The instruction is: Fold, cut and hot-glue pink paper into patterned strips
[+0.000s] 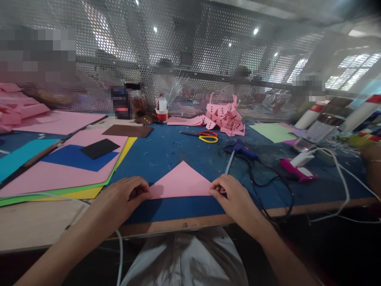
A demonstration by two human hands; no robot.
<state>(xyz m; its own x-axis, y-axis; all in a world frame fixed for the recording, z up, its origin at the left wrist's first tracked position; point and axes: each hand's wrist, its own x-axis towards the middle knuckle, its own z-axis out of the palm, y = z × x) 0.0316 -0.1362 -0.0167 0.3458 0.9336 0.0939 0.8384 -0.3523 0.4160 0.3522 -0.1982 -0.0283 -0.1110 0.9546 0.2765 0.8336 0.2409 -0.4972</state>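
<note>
A pink paper triangle (183, 182) lies on the blue table surface (184, 208), its point facing away from me and its long edge towards me. At its left corner, my left hand (132, 194) pinches the paper between thumb and fingers. My right hand (228, 190) pinches the right corner in the same way. Just beyond my right hand is a blue glue gun (242, 150) with a pale glue stick and a black cord. Scissors (208, 136) with red and yellow handles lie farther back.
Stacked coloured sheets (89, 174) cover the left side. Pink punched strips (224, 117) are piled at the back, before a perforated metal screen (190, 47). A magenta-and-white device (299, 171), cables and a clear jar (323, 129) stand right. Another person's arm (372, 167) shows at far right.
</note>
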